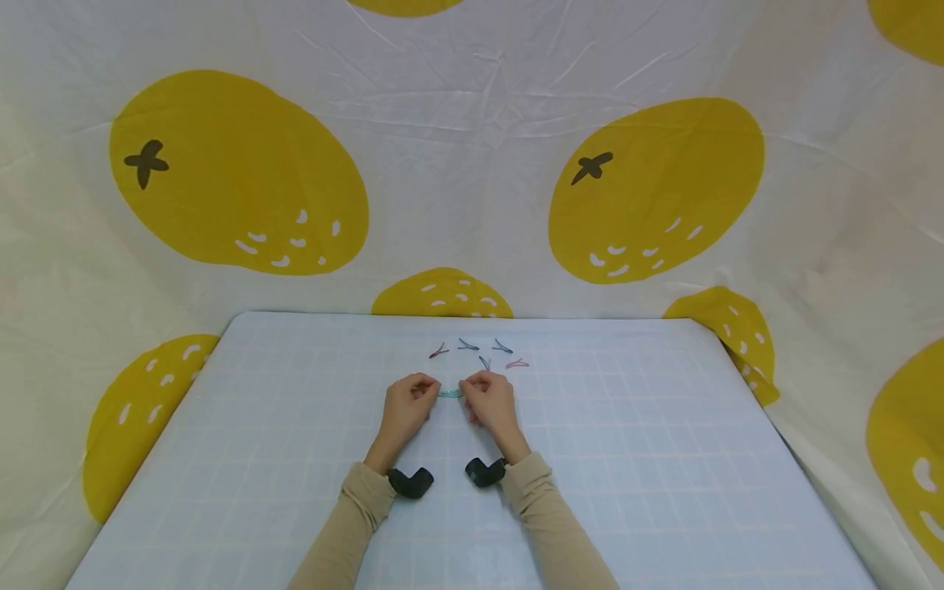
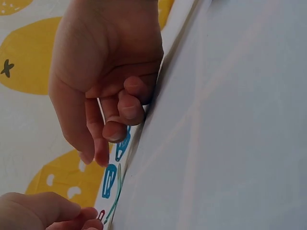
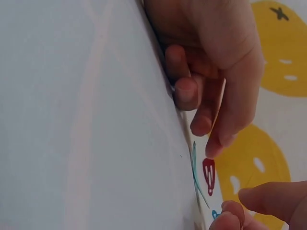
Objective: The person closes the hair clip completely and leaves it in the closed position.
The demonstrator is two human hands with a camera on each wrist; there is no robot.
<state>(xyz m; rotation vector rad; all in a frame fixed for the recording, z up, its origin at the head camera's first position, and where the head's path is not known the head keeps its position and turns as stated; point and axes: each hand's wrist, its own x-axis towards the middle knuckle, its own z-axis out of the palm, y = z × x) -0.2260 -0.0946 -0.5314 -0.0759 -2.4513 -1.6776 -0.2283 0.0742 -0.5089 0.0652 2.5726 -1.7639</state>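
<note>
A teal snap hair clip (image 1: 450, 394) lies on the table between my two hands, its halves slightly parted in the right wrist view. At its left end is my left hand (image 1: 409, 401), thumb and index fingertips close together and the other fingers loosely bent. My right hand (image 1: 490, 401) is at the opposite end in a similar pose. In the wrist views the fingertips of each hand show beside the clip's ends, with no grip on it visible. Just beyond the hands lie a blue snap clip (image 1: 484, 363) and a pinkish-red one (image 1: 518, 363).
Farther back on the table (image 1: 634, 459) are a dark red clip (image 1: 438, 351) and two more blue clips, one in the middle (image 1: 468, 345) and one to its right (image 1: 503, 347). Behind the table's far edge hangs a white cloth (image 1: 457, 188) printed with yellow fruit.
</note>
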